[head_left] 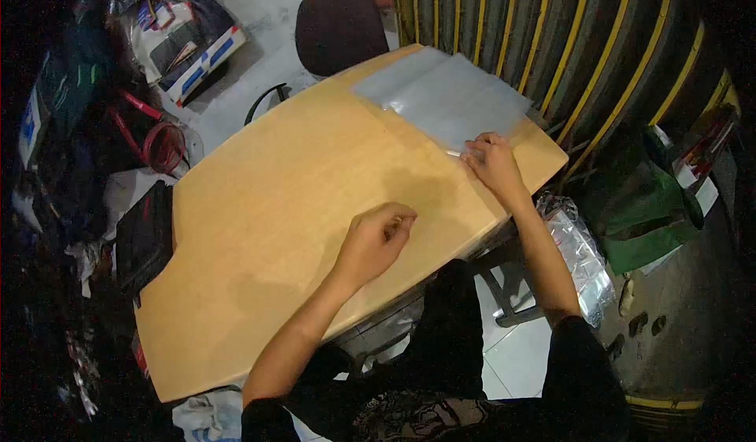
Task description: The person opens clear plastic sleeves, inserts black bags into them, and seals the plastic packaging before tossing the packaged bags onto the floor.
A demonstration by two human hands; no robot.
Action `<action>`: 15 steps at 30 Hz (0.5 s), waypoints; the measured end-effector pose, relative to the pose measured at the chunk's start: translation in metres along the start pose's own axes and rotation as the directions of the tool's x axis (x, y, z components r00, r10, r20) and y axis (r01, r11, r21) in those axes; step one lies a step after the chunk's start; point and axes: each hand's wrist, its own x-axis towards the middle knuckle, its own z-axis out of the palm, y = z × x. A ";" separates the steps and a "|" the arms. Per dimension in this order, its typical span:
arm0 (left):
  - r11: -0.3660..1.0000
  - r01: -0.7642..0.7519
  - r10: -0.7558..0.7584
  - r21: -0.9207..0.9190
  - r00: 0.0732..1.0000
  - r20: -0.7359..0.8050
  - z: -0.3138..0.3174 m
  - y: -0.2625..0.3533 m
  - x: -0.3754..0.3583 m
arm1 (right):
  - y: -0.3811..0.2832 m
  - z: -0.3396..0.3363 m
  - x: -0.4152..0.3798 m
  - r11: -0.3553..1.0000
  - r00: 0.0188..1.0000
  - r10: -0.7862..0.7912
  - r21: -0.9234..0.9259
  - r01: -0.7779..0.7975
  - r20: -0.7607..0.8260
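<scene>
Clear plastic sheets or bags (pixel 449 95) lie in a flat stack on the far right part of the wooden table (pixel 260 182). My right hand (pixel 492 162) is at the near corner of the stack, fingers bent and closed together at its edge; whether they grip a sheet is too small to tell. Over the middle of the table, nearer its front edge, my left hand (pixel 374 241) is curled with thumb and fingertips together. What it may hold between the fingertips cannot be made out.
Beyond the table stands a dark chair (pixel 341 31). A ribbed shutter with yellow stripes (pixel 551 40) runs along the right. A green bag (pixel 642 206) and a clear plastic package (pixel 579 257) are at the right. A black case (pixel 144 241) touches the left edge.
</scene>
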 end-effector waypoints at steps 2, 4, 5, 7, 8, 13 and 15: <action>1.000 -0.009 0.009 0.010 0.999 -0.037 0.014 -0.018 0.045 | 0.004 0.006 0.003 1.000 1.000 0.020 0.007 -0.020 -0.012; 0.999 0.032 -0.031 0.004 0.993 -0.117 0.032 -0.024 0.087 | 0.006 0.008 0.006 1.000 1.000 0.016 0.016 -0.016 -0.009; 0.999 -0.008 0.014 0.048 0.990 -0.140 0.041 -0.032 0.106 | 0.007 0.004 0.011 0.999 0.999 0.034 0.005 -0.034 0.035; 0.982 -0.093 0.125 0.165 0.973 -0.196 0.056 -0.046 0.136 | 0.011 0.003 0.021 0.999 0.996 0.038 -0.014 -0.037 0.079; 0.963 -0.133 0.187 0.235 0.956 -0.224 0.063 -0.047 0.147 | 0.009 0.001 0.023 0.998 0.996 0.033 -0.047 -0.029 0.085; 0.903 -0.257 0.357 0.344 0.894 -0.270 0.082 -0.049 0.170 | 0.016 0.000 0.032 0.992 0.982 0.118 0.033 -0.124 0.148; 0.851 -0.355 0.455 0.386 0.866 -0.207 0.082 -0.057 0.178 | 0.033 0.003 0.038 0.979 0.964 0.134 0.118 -0.165 0.231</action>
